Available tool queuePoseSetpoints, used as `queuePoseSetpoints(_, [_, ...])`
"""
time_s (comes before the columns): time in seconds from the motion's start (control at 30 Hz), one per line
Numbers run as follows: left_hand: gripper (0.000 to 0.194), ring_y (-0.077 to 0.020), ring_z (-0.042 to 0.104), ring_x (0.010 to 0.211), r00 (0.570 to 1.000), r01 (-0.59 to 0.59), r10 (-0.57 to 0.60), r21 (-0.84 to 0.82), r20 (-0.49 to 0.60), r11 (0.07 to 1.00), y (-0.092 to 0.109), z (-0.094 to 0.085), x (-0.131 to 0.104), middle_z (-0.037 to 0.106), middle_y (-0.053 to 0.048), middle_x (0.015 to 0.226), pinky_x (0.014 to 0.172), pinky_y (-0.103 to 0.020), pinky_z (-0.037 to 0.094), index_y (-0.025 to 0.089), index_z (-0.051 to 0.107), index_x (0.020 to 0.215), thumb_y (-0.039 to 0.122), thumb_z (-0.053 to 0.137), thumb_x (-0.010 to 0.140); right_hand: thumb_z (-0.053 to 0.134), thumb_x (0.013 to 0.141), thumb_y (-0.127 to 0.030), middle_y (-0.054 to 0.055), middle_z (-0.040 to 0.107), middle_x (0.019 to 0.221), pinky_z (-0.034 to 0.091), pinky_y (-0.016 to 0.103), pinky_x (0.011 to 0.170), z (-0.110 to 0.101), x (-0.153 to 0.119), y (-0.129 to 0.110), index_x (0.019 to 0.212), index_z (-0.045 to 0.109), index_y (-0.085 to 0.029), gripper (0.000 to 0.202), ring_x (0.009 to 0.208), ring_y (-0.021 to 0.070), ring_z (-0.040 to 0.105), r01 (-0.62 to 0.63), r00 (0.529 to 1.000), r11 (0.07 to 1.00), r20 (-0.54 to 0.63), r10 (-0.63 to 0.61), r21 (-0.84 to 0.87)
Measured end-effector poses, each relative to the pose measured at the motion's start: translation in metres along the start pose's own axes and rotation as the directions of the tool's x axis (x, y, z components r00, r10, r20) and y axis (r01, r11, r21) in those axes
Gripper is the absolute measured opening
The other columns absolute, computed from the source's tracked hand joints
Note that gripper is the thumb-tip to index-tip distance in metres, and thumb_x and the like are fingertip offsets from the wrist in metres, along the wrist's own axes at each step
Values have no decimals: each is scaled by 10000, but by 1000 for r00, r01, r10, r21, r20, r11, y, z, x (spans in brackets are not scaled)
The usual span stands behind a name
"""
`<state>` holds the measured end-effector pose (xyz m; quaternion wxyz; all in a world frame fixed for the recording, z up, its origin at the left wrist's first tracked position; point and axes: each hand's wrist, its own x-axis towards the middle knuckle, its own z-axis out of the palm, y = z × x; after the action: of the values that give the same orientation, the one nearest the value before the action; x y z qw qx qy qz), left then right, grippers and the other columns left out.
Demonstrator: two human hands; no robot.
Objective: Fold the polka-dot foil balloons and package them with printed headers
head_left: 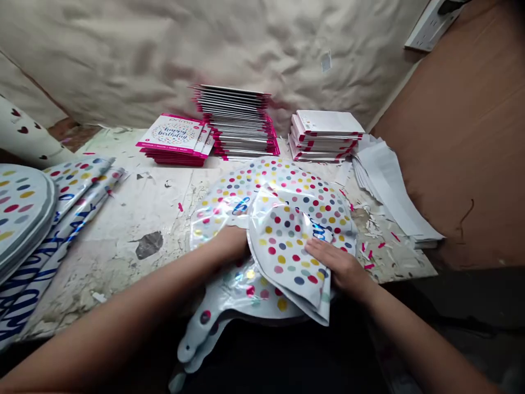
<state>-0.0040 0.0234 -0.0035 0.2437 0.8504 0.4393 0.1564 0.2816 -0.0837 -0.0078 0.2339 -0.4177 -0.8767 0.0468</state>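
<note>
A flat, uninflated foil balloon [289, 257] with coloured dots and blue lettering lies folded in front of me, on top of a stack of matching round balloons [229, 191]. My right hand [342, 268] grips its right side, fingers across the upper face and the thumb out of sight. At the fold's left edge is my left hand [233, 245], its fingers hidden behind the dotted foil. Tail-like necks [199, 334] of the stacked balloons hang over the table's front edge at the lower left.
Printed "happy birthday" packets [176, 137] sit at the back left. Beside them rise a tall packet stack [241, 123] and a shorter pile [326, 135]. White paper strips [389, 183] lie right; more balloons [24, 210] lie left. Pink and white scraps litter the worn table [159, 202].
</note>
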Motion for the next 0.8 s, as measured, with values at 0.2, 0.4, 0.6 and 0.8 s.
queuePoseSetpoints(0.2, [334,-231,604,945,905,332,-407,-386,-128,860,-27,-39,4,664,-73,989,851,-370,475,185,656,955,445,496,820,365,828,-7,70,506,1316,402,446,1020,25,-31,13,1362,379,-215,573,1253,198,424,-17,996,1000,90,15,19])
queuePoseSetpoints(0.4, [554,-156,637,648,765,606,-414,-770,494,199,-4,-31,66,673,-109,753,599,-230,529,97,654,763,622,474,778,357,835,-8,77,499,1321,381,444,1036,27,-28,10,1344,408,-194,544,1267,199,404,-29,996,1000,90,29,0])
queuePoseSetpoints(0.6, [286,-232,679,723,631,733,-290,-676,719,-80,10,-19,98,690,-122,792,676,-345,569,108,622,899,373,594,797,344,847,-12,65,510,1312,385,424,1036,25,-26,10,1340,415,-214,538,1256,187,419,-38,994,999,98,39,-9])
queuePoseSetpoints(0.8, [233,-240,666,869,707,601,-398,-793,585,-99,10,-8,80,676,-157,956,767,-379,556,92,580,1021,239,475,873,339,839,-3,72,528,1293,382,437,1038,27,-27,14,1314,454,-204,528,1240,188,441,-32,998,999,61,30,29])
